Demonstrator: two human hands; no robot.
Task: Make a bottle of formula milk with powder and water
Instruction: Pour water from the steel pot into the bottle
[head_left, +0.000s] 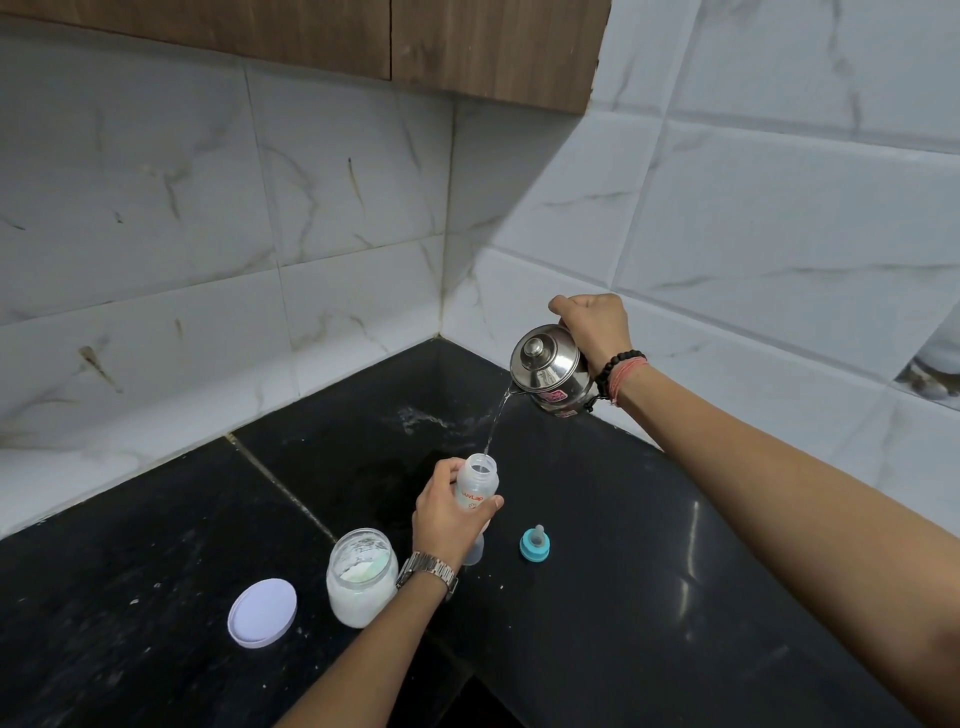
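Observation:
My left hand (447, 512) grips a clear baby bottle (477, 480) with orange print, standing open-topped on the black counter. My right hand (589, 325) holds a small steel kettle (550, 371) by its handle, tilted left above the bottle. A thin stream of water (496, 423) runs from the spout into the bottle's mouth. An open glass jar of white powder (361, 577) stands just left of my left wrist. The blue teat cap (535, 544) lies on the counter to the right of the bottle.
The jar's round white lid (262, 613) lies on the black counter (597, 519) at the left. White tiled walls (311, 234) meet in a corner behind. A wooden cabinet (467, 47) hangs overhead. A wet smear (431, 418) marks the counter beyond the bottle.

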